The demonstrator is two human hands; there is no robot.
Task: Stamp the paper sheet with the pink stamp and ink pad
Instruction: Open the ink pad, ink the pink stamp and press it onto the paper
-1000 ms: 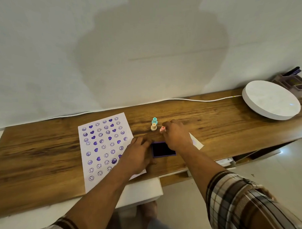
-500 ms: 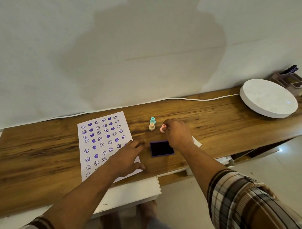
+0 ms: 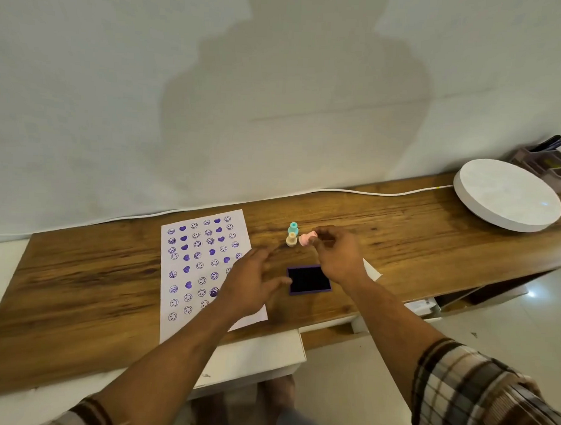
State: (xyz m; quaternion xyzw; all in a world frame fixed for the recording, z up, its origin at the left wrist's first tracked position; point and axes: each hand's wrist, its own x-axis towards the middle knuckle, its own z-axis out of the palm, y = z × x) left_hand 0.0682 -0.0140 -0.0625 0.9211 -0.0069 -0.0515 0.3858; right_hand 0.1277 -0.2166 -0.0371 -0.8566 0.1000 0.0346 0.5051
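Note:
A white paper sheet covered with several purple smiley and heart prints lies on the wooden desk. My right hand holds the small pink stamp tilted on its side, lifted just beyond the ink pad. The open purple ink pad lies flat between my hands. My left hand hovers with fingers spread over the sheet's right edge, its thumb near the pad's left side, holding nothing.
A teal stamp and a beige stamp stand upright just left of the pink one. A round white disc and a desk organiser sit at the far right. A white cable runs along the wall.
My right hand has picked the pink stamp up from beside the other stamps and tilted it. My left hand has slid off the ink pad toward the sheet and spread its fingers.

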